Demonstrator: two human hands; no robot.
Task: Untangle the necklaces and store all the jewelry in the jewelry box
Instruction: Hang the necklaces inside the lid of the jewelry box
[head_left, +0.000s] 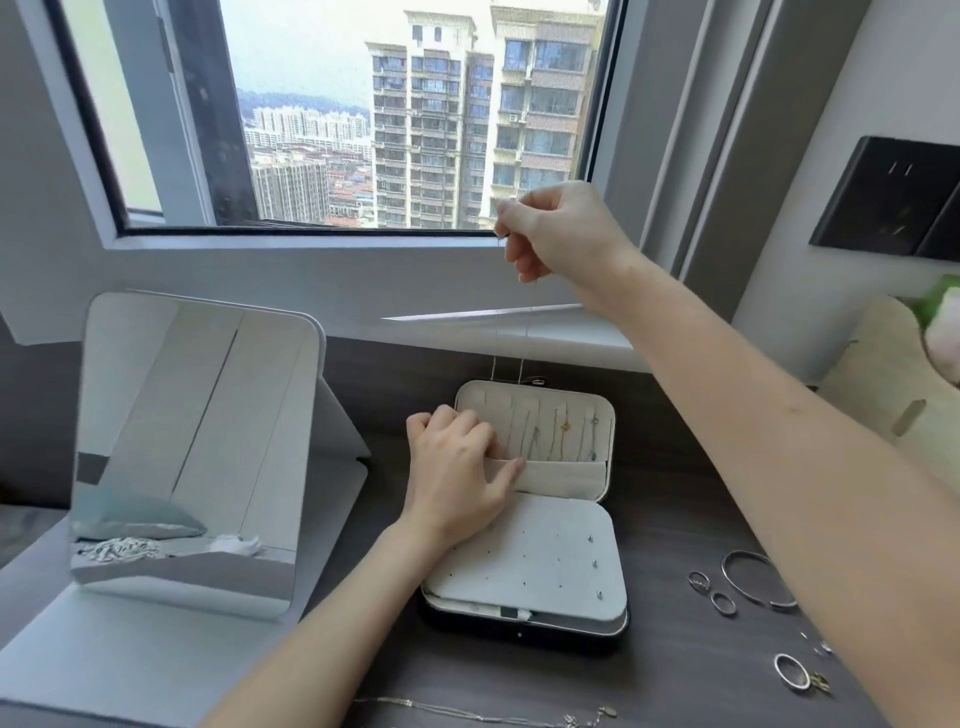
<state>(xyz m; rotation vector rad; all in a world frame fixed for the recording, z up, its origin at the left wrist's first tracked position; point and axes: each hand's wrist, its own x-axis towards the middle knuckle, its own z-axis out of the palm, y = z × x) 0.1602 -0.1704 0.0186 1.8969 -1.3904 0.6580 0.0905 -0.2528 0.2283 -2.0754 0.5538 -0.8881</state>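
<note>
Head view: right hand (556, 228) pinches the necklace (501, 237) end, chain hanging to the jewelry box (524, 631); left hand (457, 467) grips its lid pocket (566, 478).

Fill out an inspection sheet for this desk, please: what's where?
Surface: dark wood-grain desk.
Job's things: jewelry box open, necklaces hung in its lid; thin chain dangling above it; rings, bangle and second necklace loose on the desk.
Clutter: standing mirror at left.
Hands: right hand raised, pinching the chain; left hand resting on the lid's pocket, grip unclear.
Cables: nothing seen.
Surroundings: window behind, wall socket panel at right.
</note>
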